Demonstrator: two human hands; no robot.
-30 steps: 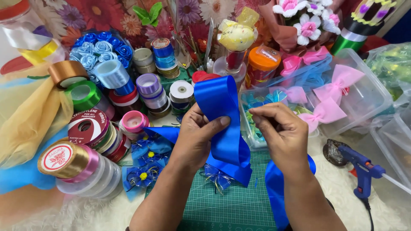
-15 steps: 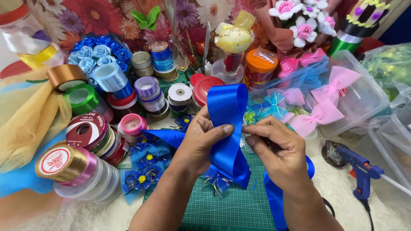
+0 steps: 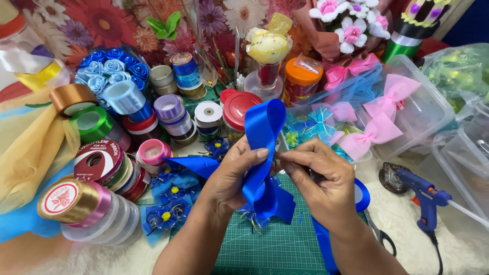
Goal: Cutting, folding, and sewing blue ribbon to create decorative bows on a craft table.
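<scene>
Pinching blue ribbon (image 3: pixel 262 153) between left hand (image 3: pixel 235 178) and right hand (image 3: pixel 321 181); loop upright above.

bright, even light is falling from above; soft shadows are lying under things, edges are bowing slightly, focus is holding sharp.

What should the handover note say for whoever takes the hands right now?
Left hand: pinching the blue ribbon at the base of an upright loop, thumb across it.
Right hand: fingertips meeting the same pinch from the right.
Things: ribbon tail runs down over the green mat; ribbon roll behind the right hand; glue gun at right, untouched.
Done: one loop folded and held.
Left: loop not fastened; nothing glued or tied.
</scene>
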